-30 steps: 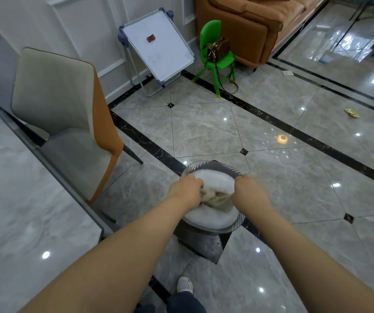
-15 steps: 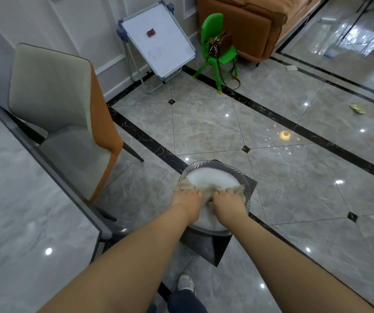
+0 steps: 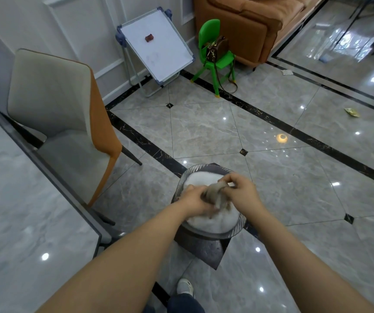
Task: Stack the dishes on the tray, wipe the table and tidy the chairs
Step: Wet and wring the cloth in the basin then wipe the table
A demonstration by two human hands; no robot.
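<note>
A glass basin [image 3: 235,229] of white foamy water stands on a dark stool [image 3: 206,251] on the floor in front of me. Above it both hands hold a brownish wet cloth [image 3: 214,193], bunched and twisted between them. My left hand [image 3: 196,201] grips its near end and my right hand [image 3: 240,190] grips its far end, just over the foam. The marble table [image 3: 19,222] fills the left side. A grey and orange chair [image 3: 59,123] is tucked at its far edge.
A whiteboard easel [image 3: 156,46] leans by the wall. A green child's chair [image 3: 215,53] carries a brown handbag. An orange sofa [image 3: 249,21] stands behind it. A yellow scrap [image 3: 352,112] lies on the glossy tiled floor at the right.
The hands were pressing the spread cloth down into the foam. They have since lifted it and gathered it into a twisted bunch between them. The camera view shifted slightly.
</note>
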